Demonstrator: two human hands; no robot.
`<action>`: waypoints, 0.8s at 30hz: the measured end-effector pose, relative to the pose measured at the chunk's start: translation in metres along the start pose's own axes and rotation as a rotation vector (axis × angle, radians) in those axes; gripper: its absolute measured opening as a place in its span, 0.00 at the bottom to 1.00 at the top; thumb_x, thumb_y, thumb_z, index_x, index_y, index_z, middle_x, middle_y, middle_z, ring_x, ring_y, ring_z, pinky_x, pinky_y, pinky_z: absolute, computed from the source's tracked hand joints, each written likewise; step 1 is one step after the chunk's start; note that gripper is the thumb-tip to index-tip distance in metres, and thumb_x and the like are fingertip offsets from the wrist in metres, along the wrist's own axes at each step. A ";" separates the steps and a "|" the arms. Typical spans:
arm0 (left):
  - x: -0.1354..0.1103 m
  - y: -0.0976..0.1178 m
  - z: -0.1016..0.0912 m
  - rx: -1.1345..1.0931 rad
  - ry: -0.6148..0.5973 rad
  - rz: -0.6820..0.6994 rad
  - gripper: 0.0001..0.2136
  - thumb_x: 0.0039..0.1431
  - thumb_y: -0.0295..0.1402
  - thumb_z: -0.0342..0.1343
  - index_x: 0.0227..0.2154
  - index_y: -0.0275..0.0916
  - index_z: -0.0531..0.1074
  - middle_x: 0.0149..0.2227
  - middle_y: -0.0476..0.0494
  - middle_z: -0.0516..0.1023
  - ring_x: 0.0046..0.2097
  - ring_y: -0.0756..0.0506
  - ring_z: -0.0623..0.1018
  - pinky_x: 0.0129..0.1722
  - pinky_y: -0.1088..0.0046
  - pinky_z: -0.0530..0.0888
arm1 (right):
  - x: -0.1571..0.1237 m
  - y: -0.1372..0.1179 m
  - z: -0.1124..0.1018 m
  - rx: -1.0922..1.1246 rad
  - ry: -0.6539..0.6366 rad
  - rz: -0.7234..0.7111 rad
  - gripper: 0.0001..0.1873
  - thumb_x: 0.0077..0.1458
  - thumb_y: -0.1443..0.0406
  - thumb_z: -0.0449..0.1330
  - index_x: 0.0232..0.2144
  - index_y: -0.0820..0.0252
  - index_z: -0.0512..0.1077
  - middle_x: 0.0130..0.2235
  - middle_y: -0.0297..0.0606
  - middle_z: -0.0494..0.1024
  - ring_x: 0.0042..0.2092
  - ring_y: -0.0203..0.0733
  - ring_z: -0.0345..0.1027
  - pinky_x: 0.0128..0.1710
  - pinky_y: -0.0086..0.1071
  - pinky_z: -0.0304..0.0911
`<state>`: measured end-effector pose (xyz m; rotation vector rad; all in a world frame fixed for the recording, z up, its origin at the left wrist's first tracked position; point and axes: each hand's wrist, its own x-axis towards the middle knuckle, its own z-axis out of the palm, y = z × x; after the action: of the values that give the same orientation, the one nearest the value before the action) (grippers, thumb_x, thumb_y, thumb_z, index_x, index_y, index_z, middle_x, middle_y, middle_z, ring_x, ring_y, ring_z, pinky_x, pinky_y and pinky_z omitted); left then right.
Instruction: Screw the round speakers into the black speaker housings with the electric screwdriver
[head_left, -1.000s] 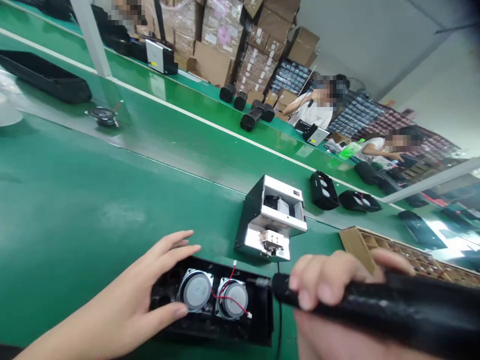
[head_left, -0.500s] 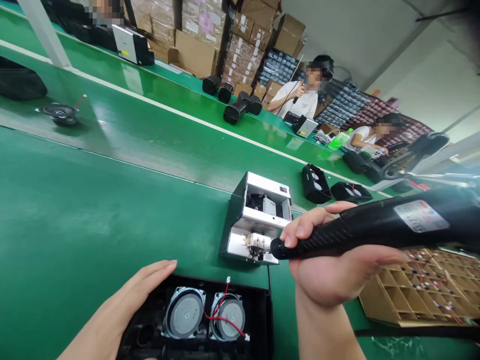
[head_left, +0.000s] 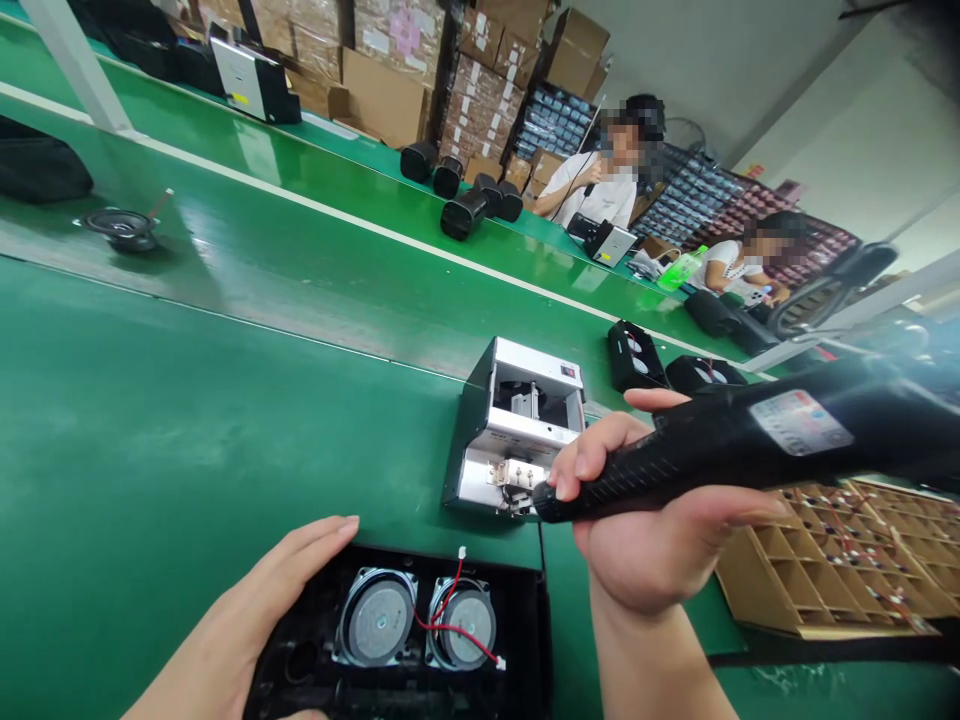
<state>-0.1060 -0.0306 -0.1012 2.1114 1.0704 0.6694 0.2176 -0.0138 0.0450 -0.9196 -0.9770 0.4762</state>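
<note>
My right hand [head_left: 637,540] is wrapped round a black electric screwdriver [head_left: 720,440], which lies almost level across the right side. Its nose is at the front of a silver and black screw feeder [head_left: 517,430]; the bit's tip is hard to make out there. My left hand [head_left: 277,580] grips the left end of a black speaker box [head_left: 405,690], fingers along the far edge and a thumb tip at the bottom of the picture. Inside the open box sit two round speakers, a left one [head_left: 381,622] and a right one [head_left: 469,630], with red wires [head_left: 442,625] ending in white plugs.
A divided cardboard tray [head_left: 795,580] with wired parts stands at right. Beyond the feeder are two more open speaker boxes [head_left: 637,355]. A loose speaker [head_left: 120,228] lies at far left. Across the green bench [head_left: 187,420], two people [head_left: 600,190] sit among black housings and stacked cartons.
The screwdriver and my right hand have shifted slightly left and its nose lower at the feeder. A part inside the feeder's window has changed position. The speaker box appears slightly further right.
</note>
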 end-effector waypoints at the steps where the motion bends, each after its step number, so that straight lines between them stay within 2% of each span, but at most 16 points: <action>1: 0.000 -0.001 0.000 0.004 0.007 0.008 0.46 0.68 0.72 0.55 0.82 0.61 0.52 0.82 0.42 0.64 0.79 0.25 0.70 0.77 0.39 0.71 | -0.003 0.000 0.000 0.001 -0.014 0.017 0.39 0.59 0.29 0.67 0.52 0.52 0.77 0.26 0.25 0.78 0.19 0.37 0.68 0.19 0.32 0.64; 3: 0.001 -0.005 -0.002 0.021 0.009 0.035 0.47 0.69 0.73 0.53 0.82 0.59 0.52 0.81 0.42 0.66 0.78 0.26 0.72 0.74 0.40 0.74 | -0.009 -0.004 0.001 0.001 -0.027 0.048 0.38 0.60 0.29 0.66 0.52 0.52 0.78 0.26 0.26 0.78 0.19 0.38 0.68 0.19 0.32 0.65; 6: 0.002 -0.009 -0.007 0.056 -0.030 0.088 0.50 0.66 0.76 0.52 0.83 0.59 0.51 0.81 0.41 0.66 0.76 0.27 0.74 0.71 0.43 0.78 | -0.016 -0.022 0.009 0.033 0.023 0.060 0.37 0.60 0.28 0.66 0.48 0.51 0.80 0.23 0.26 0.78 0.19 0.39 0.67 0.20 0.34 0.67; 7: 0.003 -0.009 -0.009 0.062 -0.043 0.094 0.51 0.65 0.77 0.53 0.83 0.60 0.51 0.82 0.42 0.66 0.76 0.27 0.74 0.71 0.44 0.78 | -0.018 -0.030 0.012 0.044 0.041 0.052 0.33 0.61 0.31 0.67 0.47 0.50 0.81 0.22 0.27 0.78 0.19 0.40 0.67 0.21 0.35 0.68; 10: 0.004 -0.005 -0.011 0.043 -0.062 0.081 0.54 0.63 0.77 0.56 0.84 0.60 0.49 0.82 0.40 0.65 0.77 0.27 0.73 0.72 0.44 0.77 | -0.024 -0.051 0.025 0.059 -0.002 0.044 0.14 0.70 0.46 0.70 0.47 0.44 0.83 0.22 0.26 0.79 0.18 0.41 0.67 0.22 0.38 0.71; 12: 0.004 -0.002 -0.008 0.009 -0.043 0.085 0.55 0.62 0.78 0.56 0.84 0.60 0.48 0.81 0.38 0.67 0.76 0.26 0.74 0.72 0.41 0.78 | -0.030 -0.056 0.034 0.099 -0.052 0.071 0.08 0.73 0.52 0.69 0.50 0.41 0.83 0.22 0.25 0.79 0.17 0.41 0.67 0.22 0.39 0.72; 15: 0.004 -0.002 0.000 -0.034 0.003 0.087 0.56 0.61 0.79 0.56 0.84 0.57 0.47 0.80 0.34 0.67 0.76 0.25 0.75 0.72 0.38 0.78 | -0.040 -0.046 0.051 0.218 -0.236 0.196 0.14 0.74 0.48 0.66 0.55 0.43 0.82 0.26 0.30 0.81 0.21 0.45 0.74 0.24 0.42 0.76; 17: 0.005 -0.002 0.004 -0.044 0.017 0.110 0.58 0.61 0.78 0.59 0.84 0.57 0.45 0.80 0.34 0.67 0.76 0.25 0.74 0.72 0.38 0.78 | -0.046 -0.031 0.062 0.284 -0.357 0.269 0.23 0.72 0.41 0.64 0.57 0.45 0.83 0.27 0.34 0.83 0.25 0.46 0.77 0.27 0.42 0.77; 19: 0.007 -0.002 0.005 -0.058 0.038 0.163 0.59 0.61 0.77 0.60 0.85 0.58 0.42 0.80 0.33 0.68 0.75 0.24 0.75 0.70 0.38 0.80 | -0.052 -0.014 0.073 0.309 -0.358 0.265 0.33 0.65 0.34 0.67 0.56 0.48 0.85 0.27 0.34 0.82 0.24 0.44 0.75 0.26 0.38 0.74; 21: 0.011 0.002 0.003 -0.075 0.046 0.188 0.59 0.61 0.76 0.61 0.85 0.58 0.41 0.79 0.33 0.68 0.74 0.24 0.76 0.69 0.39 0.81 | -0.057 0.001 0.082 0.299 -0.330 0.239 0.38 0.58 0.31 0.70 0.55 0.50 0.86 0.25 0.32 0.82 0.21 0.41 0.72 0.24 0.35 0.71; 24: 0.016 0.008 0.000 -0.086 0.030 0.183 0.58 0.62 0.76 0.60 0.84 0.60 0.40 0.78 0.32 0.70 0.74 0.24 0.77 0.69 0.39 0.81 | -0.061 0.013 0.088 0.279 -0.325 0.234 0.38 0.58 0.32 0.70 0.53 0.52 0.86 0.25 0.31 0.81 0.21 0.40 0.71 0.24 0.34 0.70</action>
<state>-0.0938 -0.0207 -0.0931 2.1468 0.8546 0.8214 0.1114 -0.0110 0.0254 -0.7172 -1.0663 0.9584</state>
